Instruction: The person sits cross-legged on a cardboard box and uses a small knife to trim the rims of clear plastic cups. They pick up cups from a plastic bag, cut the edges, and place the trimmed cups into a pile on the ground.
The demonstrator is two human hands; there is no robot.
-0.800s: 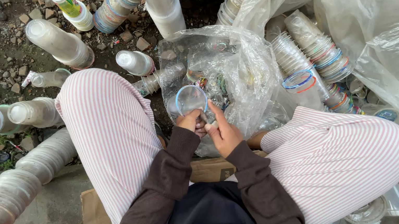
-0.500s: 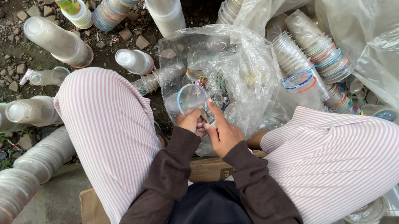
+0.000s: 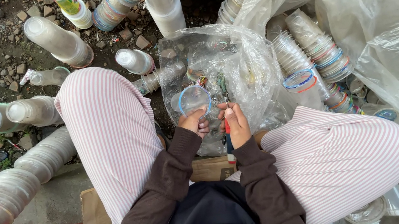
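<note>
Head view, hands [image 3: 216, 122] gripping clear cup [image 3: 194, 100], bag [image 3: 240, 65] crowding

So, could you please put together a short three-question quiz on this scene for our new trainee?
1. True or false: the left hand holds a clear plastic cup with a blue rim.
2. What does the right hand grip: A a glass bottle, B a red-handled tool, C a spoon?
3. What lies directly beneath both hands?

Key: 1 true. 2 B. 3 A clear plastic bag of scraps, between the striped knees.
</note>
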